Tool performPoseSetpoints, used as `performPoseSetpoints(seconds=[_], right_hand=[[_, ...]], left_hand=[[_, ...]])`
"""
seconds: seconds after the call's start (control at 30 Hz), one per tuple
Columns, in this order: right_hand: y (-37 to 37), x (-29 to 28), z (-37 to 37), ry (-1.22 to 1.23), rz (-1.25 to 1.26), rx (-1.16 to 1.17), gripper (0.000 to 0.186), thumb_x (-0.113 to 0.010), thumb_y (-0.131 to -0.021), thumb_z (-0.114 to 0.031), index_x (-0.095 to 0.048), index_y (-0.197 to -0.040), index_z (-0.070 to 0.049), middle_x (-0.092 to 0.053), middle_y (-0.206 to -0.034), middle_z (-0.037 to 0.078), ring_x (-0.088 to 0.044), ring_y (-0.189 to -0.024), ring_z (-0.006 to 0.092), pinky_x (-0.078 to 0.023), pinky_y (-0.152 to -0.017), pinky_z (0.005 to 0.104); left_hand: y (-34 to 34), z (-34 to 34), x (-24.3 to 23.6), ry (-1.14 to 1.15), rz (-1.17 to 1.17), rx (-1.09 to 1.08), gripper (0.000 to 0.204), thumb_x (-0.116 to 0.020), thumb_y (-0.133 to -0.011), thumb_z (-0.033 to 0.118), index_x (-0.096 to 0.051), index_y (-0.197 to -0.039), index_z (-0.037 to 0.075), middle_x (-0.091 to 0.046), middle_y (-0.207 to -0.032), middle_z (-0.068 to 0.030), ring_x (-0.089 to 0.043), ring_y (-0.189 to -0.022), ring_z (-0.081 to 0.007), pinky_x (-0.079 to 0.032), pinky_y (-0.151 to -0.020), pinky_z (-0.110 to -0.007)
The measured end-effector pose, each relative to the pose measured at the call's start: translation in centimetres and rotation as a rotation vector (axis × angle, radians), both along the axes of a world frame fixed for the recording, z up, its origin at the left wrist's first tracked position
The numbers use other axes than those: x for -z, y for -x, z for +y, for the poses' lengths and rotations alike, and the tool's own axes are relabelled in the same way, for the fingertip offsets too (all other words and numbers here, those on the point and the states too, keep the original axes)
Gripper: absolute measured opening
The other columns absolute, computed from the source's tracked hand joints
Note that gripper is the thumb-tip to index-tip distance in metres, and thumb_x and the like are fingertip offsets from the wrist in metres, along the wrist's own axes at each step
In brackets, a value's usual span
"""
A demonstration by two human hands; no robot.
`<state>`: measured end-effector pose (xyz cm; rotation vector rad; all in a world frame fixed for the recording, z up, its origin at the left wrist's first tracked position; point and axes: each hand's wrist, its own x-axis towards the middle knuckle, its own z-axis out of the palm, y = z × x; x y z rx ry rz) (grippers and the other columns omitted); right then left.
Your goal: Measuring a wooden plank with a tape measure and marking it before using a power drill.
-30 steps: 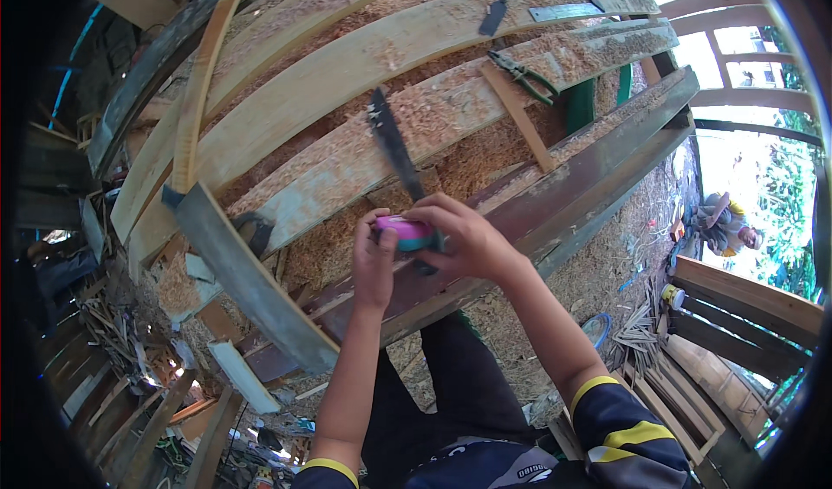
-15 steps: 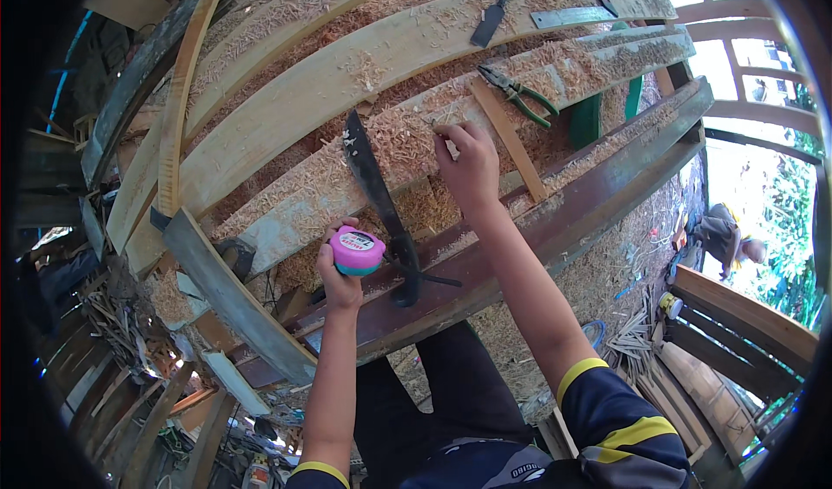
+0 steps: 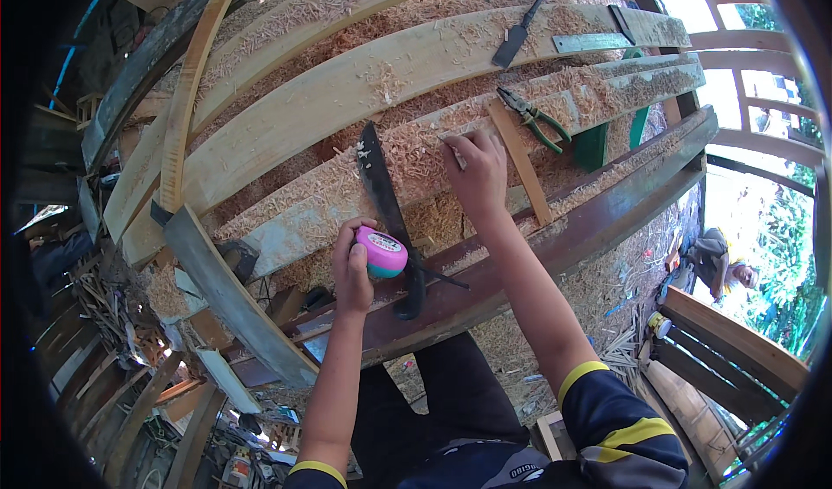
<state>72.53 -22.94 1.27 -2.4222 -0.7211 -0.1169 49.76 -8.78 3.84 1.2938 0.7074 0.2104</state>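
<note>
My left hand (image 3: 355,277) grips a pink and teal tape measure (image 3: 381,252) beside a long dark blade (image 3: 384,194) with a black handle, lying across the planks. My right hand (image 3: 477,173) is over a shaving-covered board (image 3: 309,199), thumb and fingers drawn together; whatever is between them is too small to make out. Pliers (image 3: 544,129) with green and black handles and a narrow wooden strip (image 3: 523,168) lie to its right.
Long curved planks (image 3: 303,82) carry shavings, a chisel-like tool (image 3: 514,38) and a flat metal strip (image 3: 589,43). An upright-angled batten (image 3: 185,108) crosses them at left. Another person (image 3: 719,259) crouches outside at right, beside wooden rails (image 3: 737,333); wood scraps surround the bench.
A second ago both hands were together on the tape measure; my right hand has since left it and moved up and right to the shavings. My left hand still holds it, a little lower.
</note>
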Motion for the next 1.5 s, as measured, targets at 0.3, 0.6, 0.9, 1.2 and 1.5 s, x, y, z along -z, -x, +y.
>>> performPoseSetpoints(seconds=[0.3,0.6,0.9,1.2,1.5], right_hand=[[-2.6,-0.1,4.2,0.265,0.070,-0.074,0.009,-0.078,-0.086,-0.020,-0.077,-0.085,-0.011,-0.070,-0.095,0.008,-0.067,-0.100,0.0305,-0.049,-0.090,0.0469],[-2.9,-0.6,3.9,0.273,0.002,-0.148,0.020,-0.080,-0.090,-0.021,-0.076,-0.107,-0.011,-0.069,-0.106,0.008,-0.066,-0.107,0.0313,-0.048,-0.093,0.0480],[-1.3,-1.8,-3.7,0.109,0.157,0.113,0.021,-0.081,-0.090,-0.014,-0.079,-0.111,-0.016,-0.070,-0.100,0.007,-0.067,-0.100,0.0308,-0.050,-0.089,0.0445],[-0.2,-0.7,-3.5,0.102,0.075,0.106,0.016,-0.082,-0.091,-0.020,-0.080,-0.105,-0.015,-0.070,-0.098,0.006,-0.067,-0.099,0.0306,-0.050,-0.090,0.0450],[-0.7,-0.2,-2.7,0.294,-0.078,-0.048,0.011,-0.071,-0.098,-0.022,-0.070,-0.099,-0.011,-0.067,-0.100,0.009,-0.065,-0.101,0.0318,-0.046,-0.091,0.0461]], left_hand=[[-1.6,0.5,-0.9,-0.060,0.010,-0.005,0.058,-0.053,-0.102,0.051,-0.063,-0.127,-0.001,-0.064,-0.116,-0.0083,-0.062,-0.106,-0.0164,-0.049,-0.096,-0.033],[-1.5,0.8,0.4,-0.013,0.005,-0.024,0.056,-0.053,-0.103,0.050,-0.063,-0.126,0.001,-0.064,-0.116,-0.0078,-0.062,-0.106,-0.0160,-0.049,-0.095,-0.033],[-0.9,0.9,0.9,0.020,0.001,-0.035,0.056,-0.052,-0.104,0.051,-0.063,-0.125,0.000,-0.063,-0.116,-0.0082,-0.061,-0.108,-0.0157,-0.049,-0.096,-0.033],[-2.5,-0.3,1.0,0.080,0.074,-0.143,0.048,-0.042,-0.111,0.042,-0.064,-0.123,0.001,-0.066,-0.110,-0.0081,-0.062,-0.104,-0.0165,-0.048,-0.095,-0.034],[0.1,-1.3,0.5,0.135,0.051,-0.174,0.047,-0.044,-0.111,0.042,-0.066,-0.122,0.003,-0.066,-0.110,-0.0079,-0.062,-0.104,-0.0166,-0.048,-0.095,-0.034]])
